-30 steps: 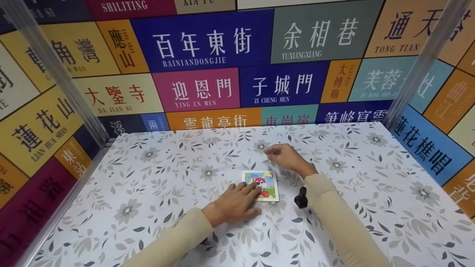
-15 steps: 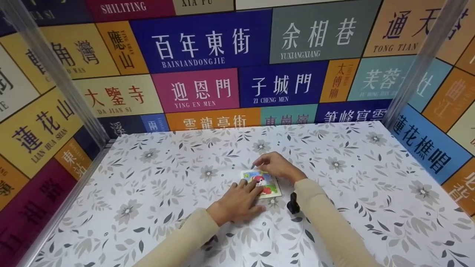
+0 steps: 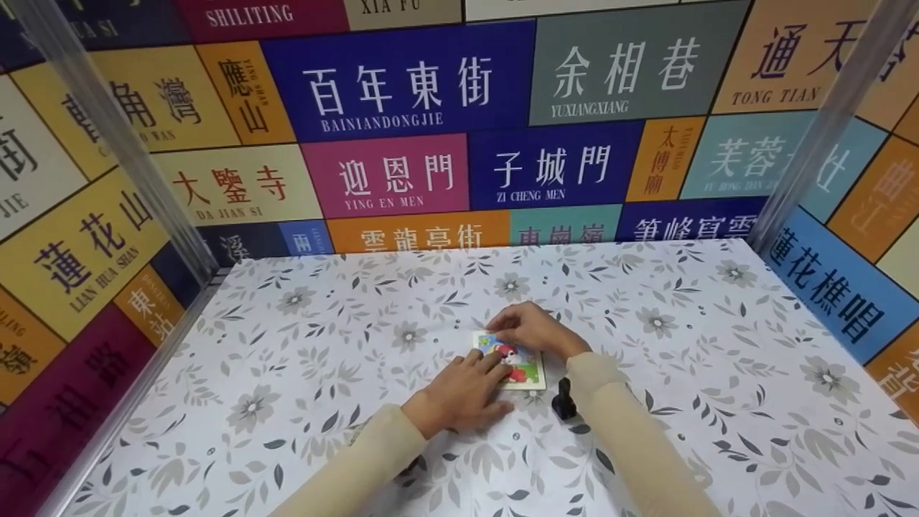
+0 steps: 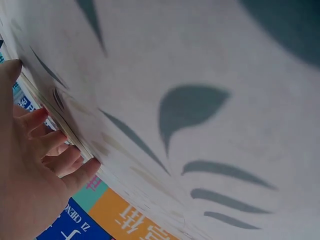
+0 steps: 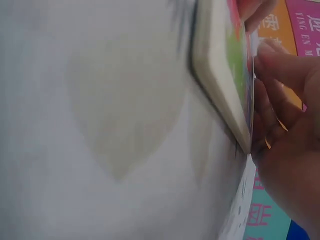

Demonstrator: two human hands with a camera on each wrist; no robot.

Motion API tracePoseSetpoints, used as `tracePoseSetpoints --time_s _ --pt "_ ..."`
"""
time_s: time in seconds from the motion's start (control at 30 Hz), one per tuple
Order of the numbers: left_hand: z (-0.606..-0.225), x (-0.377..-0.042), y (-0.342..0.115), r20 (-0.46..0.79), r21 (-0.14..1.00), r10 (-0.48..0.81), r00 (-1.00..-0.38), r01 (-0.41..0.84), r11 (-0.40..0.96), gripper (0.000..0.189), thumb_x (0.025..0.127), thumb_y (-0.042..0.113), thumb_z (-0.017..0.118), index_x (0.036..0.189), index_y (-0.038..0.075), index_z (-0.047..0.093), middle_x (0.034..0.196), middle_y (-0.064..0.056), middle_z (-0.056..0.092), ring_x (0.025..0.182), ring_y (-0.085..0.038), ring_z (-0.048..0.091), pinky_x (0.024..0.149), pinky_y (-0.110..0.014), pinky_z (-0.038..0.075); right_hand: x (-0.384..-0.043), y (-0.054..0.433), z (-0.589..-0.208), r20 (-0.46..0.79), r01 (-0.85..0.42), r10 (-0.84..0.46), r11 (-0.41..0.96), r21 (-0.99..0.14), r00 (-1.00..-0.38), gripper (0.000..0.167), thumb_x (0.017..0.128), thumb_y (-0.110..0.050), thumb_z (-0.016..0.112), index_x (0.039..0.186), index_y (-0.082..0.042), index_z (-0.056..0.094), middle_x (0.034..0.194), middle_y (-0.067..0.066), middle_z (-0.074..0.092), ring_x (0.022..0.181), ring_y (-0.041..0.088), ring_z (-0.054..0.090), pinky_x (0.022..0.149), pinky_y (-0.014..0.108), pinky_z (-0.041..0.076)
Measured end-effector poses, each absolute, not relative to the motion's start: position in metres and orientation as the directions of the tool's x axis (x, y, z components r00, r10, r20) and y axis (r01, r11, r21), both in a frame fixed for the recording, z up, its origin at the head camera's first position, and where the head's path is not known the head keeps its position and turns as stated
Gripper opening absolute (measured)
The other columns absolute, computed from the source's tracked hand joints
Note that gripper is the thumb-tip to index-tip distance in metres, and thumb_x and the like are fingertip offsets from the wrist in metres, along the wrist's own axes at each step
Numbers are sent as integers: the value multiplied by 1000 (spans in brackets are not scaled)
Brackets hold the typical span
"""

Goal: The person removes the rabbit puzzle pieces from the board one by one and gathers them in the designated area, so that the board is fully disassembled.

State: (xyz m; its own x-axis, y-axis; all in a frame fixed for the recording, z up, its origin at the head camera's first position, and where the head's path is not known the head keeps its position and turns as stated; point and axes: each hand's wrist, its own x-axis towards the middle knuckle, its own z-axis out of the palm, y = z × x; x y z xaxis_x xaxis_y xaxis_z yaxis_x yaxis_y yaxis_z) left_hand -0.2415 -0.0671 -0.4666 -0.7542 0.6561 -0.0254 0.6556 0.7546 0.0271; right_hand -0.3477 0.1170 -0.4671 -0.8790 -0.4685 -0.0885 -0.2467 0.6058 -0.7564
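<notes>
A small square picture board (image 3: 529, 375) with cream edges lies flat on the table, showing a red-and-white cartoon animal on green and blue. My left hand (image 3: 459, 393) rests on its left side with fingers spread fairly straight, hiding part of the picture. At the board's far right corner, my right hand (image 3: 531, 330) has its fingers curled and pinches the edge. In the right wrist view the board (image 5: 215, 65) shows its thick pale side, with the right thumb and fingers (image 5: 280, 75) at its far edge. The left wrist view shows the left fingertips (image 4: 82, 175) along the board's edge.
A white tablecloth (image 3: 344, 309) with grey flowers and leaves covers the table. A black clip-like piece (image 3: 563, 400) sits by the right sleeve. Behind stands a wall of coloured sign panels (image 3: 398, 79), with clear upright posts (image 3: 136, 158) at the table's back corners.
My right hand has come down and left from beside the board onto its far right corner. My left hand stays on the board, which has shifted only slightly.
</notes>
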Motion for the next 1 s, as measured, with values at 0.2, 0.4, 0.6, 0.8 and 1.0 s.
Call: tracePoseSetpoints --time_s 0.2,0.4,0.6,0.8,1.0 --pt "-465 -242 -64 -58 44 641 -765 639 768 60 101 55 45 148 17 44 161 -9 37 139 -32 45 108 -50 46 -350 118 -466 -156 -191 -455 627 -756 -877 22 97 -8 64 114 -13 76 121 7 72 122 27 61 111 48 44" --pt "-460 -244 -63 -110 127 606 -788 593 795 59 100 53 48 147 17 43 165 -10 30 146 -37 37 114 -55 39 -351 115 -465 -175 -142 -418 624 -768 -891 21 95 -5 63 107 -16 78 119 5 71 121 26 59 112 48 42" --pt "-457 -242 -59 -220 151 551 -805 530 834 66 100 54 48 154 20 35 169 -7 19 153 -39 25 121 -56 29 -351 116 -465 -161 -159 -435 611 -775 -886 22 95 -6 62 106 -14 79 121 6 70 122 26 59 111 48 43" --pt "-454 -238 -53 -312 111 519 -795 512 852 81 96 66 46 160 21 25 170 -7 10 156 -35 18 124 -51 25 -352 117 -464 -237 -76 -379 653 -754 -894 23 95 -11 60 103 -18 80 126 4 70 123 24 57 110 46 43" --pt "-454 -238 -54 -276 41 523 -807 533 845 82 95 71 43 158 20 27 170 -8 15 153 -30 24 120 -49 32 -355 111 -460 -265 -64 -369 680 -731 -891 28 95 -9 56 106 -18 80 131 5 68 128 25 55 113 48 41"
